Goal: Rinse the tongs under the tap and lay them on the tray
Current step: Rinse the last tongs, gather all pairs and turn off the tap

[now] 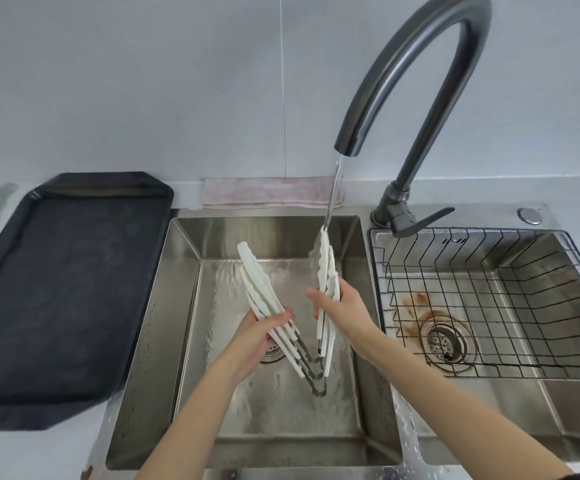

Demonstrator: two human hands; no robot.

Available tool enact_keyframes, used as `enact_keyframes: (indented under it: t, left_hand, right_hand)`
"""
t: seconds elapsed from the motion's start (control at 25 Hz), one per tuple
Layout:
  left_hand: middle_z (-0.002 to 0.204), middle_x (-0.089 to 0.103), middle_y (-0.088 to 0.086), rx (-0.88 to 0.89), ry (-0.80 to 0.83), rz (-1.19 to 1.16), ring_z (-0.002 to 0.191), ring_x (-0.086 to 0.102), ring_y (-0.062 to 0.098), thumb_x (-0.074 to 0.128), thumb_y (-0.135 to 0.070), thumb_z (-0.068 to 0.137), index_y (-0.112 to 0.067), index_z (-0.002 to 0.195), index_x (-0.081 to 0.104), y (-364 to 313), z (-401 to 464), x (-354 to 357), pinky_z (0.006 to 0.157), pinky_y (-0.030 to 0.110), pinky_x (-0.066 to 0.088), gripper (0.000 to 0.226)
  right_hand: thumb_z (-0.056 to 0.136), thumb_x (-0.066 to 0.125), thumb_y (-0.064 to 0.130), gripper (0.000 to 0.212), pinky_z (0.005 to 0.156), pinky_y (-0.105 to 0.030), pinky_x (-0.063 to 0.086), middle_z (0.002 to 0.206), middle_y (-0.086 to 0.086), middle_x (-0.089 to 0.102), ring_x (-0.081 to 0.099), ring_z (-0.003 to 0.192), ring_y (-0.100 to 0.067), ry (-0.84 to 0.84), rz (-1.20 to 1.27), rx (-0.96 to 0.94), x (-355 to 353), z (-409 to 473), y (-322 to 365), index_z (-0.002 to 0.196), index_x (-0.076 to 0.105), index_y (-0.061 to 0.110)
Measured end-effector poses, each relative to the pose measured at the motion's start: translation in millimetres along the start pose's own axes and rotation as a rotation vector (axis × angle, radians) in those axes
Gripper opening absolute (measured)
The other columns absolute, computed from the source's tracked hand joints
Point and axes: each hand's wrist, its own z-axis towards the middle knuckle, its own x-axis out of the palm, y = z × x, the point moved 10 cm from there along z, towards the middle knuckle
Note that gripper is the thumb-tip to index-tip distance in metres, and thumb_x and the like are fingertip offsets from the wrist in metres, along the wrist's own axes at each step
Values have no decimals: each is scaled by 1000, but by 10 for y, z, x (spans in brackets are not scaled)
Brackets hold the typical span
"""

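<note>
White tongs point(257, 275) with a metal hinge are spread in a V over the left sink basin point(191, 306). My left hand point(264, 330) grips the left arm of the tongs. The right arm is held upright by my right hand point(342, 306), its tip under the water stream. Water runs from the dark curved tap point(416, 57) onto that tip. The black tray point(63, 278) lies on the counter left of the sink, with nothing on it.
A wire basket point(489, 299) sits in the right basin over a stained drain. A folded pinkish cloth point(267, 192) lies behind the left basin against the wall. The tap's lever point(423, 221) points right.
</note>
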Motion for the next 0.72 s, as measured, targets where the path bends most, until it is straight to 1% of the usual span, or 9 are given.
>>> enact_keyframes:
  t: [0.12,0.2,0.32,0.36,0.44,0.52,0.56,0.64,0.72]
  left_hand:
    - [90,64,10,10,27,-31,85,65,20,58,-10,86,-9,92,61,-20,-14,5,81,34,53,7]
    - [89,66,8,21,15,-68,83,68,18,56,-17,89,-11,94,60,-76,-30,-16,78,33,54,9]
    - [92,66,8,62,-10,-70,87,66,21,51,-28,91,-21,101,56,-254,-52,-19,77,35,54,14]
    - [91,66,7,90,-18,-41,85,66,20,50,-30,90,-22,101,56,-331,-59,-7,76,34,54,14]
    - [84,66,3,155,-40,7,77,68,15,52,-31,89,-20,98,58,-489,-79,36,77,35,55,15]
    - [83,67,0,208,-53,24,74,70,12,54,-30,88,-18,97,60,-628,-70,108,82,38,53,16]
    - [81,68,-3,234,-51,32,73,70,11,55,-31,87,-19,96,61,-703,-74,164,81,38,53,16]
    - [69,67,-8,300,-41,96,65,68,10,57,-35,85,-25,94,60,-868,-88,310,76,34,54,14]
    - [58,65,-12,372,-32,203,56,64,4,59,-38,84,-31,90,58,-1029,-124,487,68,24,52,9]
  right_hand:
    - [86,61,25,13,61,-20,46,59,3,56,51,54,-10,-1,-55,-17,8,64,73,87,54,15]
    - [87,59,26,8,62,-21,47,62,4,56,52,54,-9,11,-46,-27,33,122,142,87,54,20]
    - [88,57,24,7,62,-25,47,64,4,54,52,54,-11,21,-4,-2,34,218,189,83,53,22]
    - [88,57,22,10,61,-27,46,63,3,52,50,53,-12,22,48,36,24,240,158,80,52,21]
    - [89,57,16,12,58,-29,45,59,1,48,47,51,-13,21,234,134,9,246,50,79,50,18]
    - [89,56,9,14,54,-28,45,56,0,45,45,49,-13,15,429,206,-21,216,-61,78,48,13]
    - [88,55,5,15,54,-28,46,56,-1,45,46,48,-13,14,502,226,-45,204,-104,77,47,11]
    - [87,52,0,16,58,-29,49,57,-3,47,51,49,-13,12,599,230,-113,185,-142,76,45,9]
    - [87,52,0,15,65,-31,50,55,-3,50,54,53,-15,-11,664,224,-192,169,-152,77,46,9]
